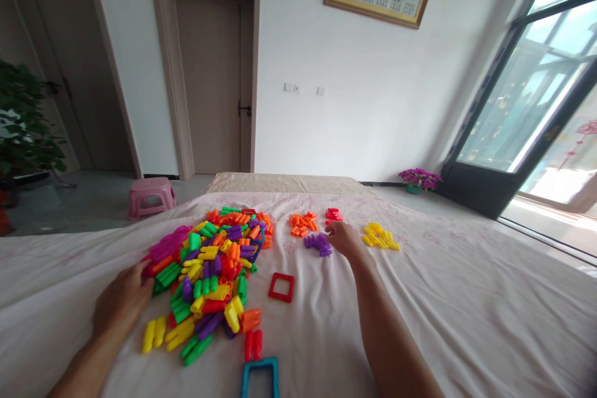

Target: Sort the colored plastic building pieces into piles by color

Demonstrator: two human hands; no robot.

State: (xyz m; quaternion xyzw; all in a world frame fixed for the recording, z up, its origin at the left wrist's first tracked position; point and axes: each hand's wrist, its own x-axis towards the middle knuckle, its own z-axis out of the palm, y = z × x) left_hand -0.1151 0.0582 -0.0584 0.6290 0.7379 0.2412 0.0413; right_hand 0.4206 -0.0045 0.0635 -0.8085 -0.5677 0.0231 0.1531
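Note:
My left hand (122,293) rests at the left edge of a mixed heap of plastic toy building blocks (212,286), beside a magenta piece (170,244). Its fingertips are partly hidden, so its grip cannot be made out. My right hand (346,240) reaches forward with curled fingers between a small purple block pile (319,244) and a red block pile (333,216). Anything between those fingers is too small to tell. An orange block pile (303,224) lies to its left, and a yellow block pile (381,236) to its right.
A red square frame (282,286) and a blue frame (260,364) lie on the wrinkled pale cloth (466,298). A pink stool (152,198) stands on the floor at the left. Magenta flowers (420,178) are by the glass door.

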